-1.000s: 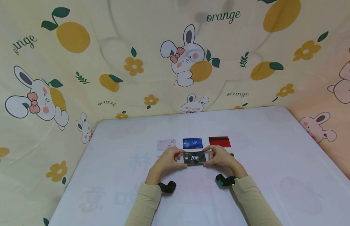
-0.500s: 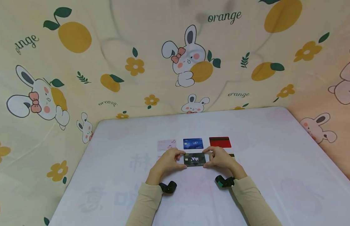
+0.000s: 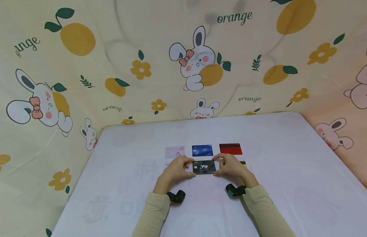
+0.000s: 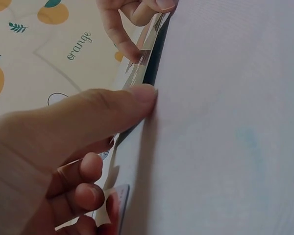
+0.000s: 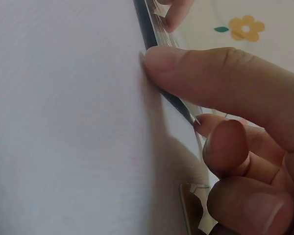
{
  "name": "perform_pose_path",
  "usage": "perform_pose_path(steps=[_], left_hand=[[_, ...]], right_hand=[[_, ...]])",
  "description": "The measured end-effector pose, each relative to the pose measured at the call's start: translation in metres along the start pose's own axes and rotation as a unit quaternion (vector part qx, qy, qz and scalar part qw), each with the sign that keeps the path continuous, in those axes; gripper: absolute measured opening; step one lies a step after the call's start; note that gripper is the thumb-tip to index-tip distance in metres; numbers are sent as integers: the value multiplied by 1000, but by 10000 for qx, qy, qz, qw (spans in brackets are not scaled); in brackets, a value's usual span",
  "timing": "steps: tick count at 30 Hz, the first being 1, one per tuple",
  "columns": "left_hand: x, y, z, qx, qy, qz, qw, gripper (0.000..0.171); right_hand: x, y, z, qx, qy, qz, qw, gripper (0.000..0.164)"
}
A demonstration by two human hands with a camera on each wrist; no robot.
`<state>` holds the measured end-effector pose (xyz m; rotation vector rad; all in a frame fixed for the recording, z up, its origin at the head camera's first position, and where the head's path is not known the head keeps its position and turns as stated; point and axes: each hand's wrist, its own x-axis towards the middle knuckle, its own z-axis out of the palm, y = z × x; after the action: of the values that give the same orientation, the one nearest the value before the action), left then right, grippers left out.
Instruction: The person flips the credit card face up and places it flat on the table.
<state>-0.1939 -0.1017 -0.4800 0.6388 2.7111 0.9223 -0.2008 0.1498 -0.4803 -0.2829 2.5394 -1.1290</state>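
A black card printed "Vip" lies flat at the middle of the front row of cards. My left hand pinches its left end between thumb and index finger, at the near and far corners. The right hand does the same at the right end. In the left wrist view, the left thumb presses the near edge of the dark card. From the right wrist view, the right thumb meets that edge of the card too. Parts of the front-row cards on both sides are hidden behind the hands.
Behind lie a pale pink card, a blue VIP card and a red card with a dark stripe. A striped card peeks out past the right hand. All rest on a white-covered table before a patterned cloth.
Since one second ago the black card has come slightly down and nearer, with both hands following. Over the last half second hands and card have stayed nearly still.
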Motion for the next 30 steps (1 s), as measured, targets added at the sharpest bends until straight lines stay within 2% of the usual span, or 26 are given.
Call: perform_pose_path(steps=[7,19,30], left_hand=[[0,2,-1,-128,-47,-118,9998,54],[1,2,1,-238,23,50,9997,54],[-1,2,-1,-97,18,-20,9999,56]], right_hand=[[-1,0,-2,-21,-3,-21,10000,58],[-1,2,-3,8,69,3,10000,55],[-2,0,1,-43,155,31,9999,53]])
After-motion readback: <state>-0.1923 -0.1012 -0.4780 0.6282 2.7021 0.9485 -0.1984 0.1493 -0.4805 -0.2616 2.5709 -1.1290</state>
